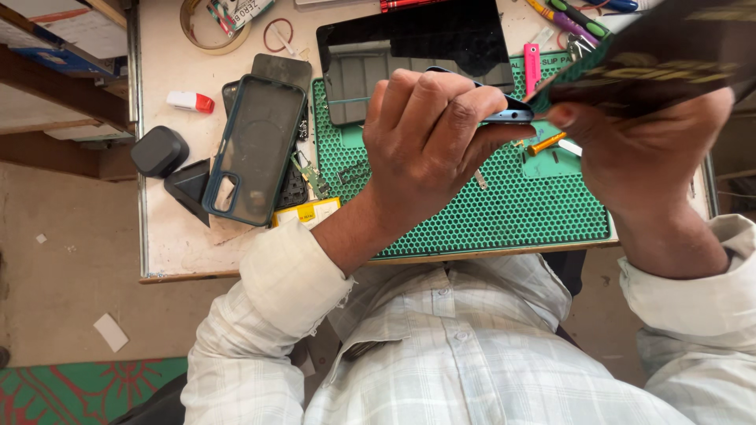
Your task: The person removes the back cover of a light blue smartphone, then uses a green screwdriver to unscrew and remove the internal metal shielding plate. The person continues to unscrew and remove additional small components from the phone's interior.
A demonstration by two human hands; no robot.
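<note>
Two hands work a phone above a green repair mat.

Head view: the left hand (pixel 429 138) has its fingers clamped around a slim phone (pixel 504 110), held edge-on, long axis running left to right above the green mat (pixel 504 205) on the table (pixel 169 228). The right hand (pixel 646 153) grips a dark, blurred card-like piece (pixel 669 59) that meets the phone's right end. A dark tablet (pixel 417 47) lies behind; a blue-rimmed phone case (pixel 256 145) lies left. The left hand's fingers hide most of the phone.

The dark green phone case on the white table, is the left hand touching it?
Apart. The head view shows the left hand raised over the green honeycomb mat, gripping a slim blue phone, with bare mat between it and the dark green phone case.
</note>
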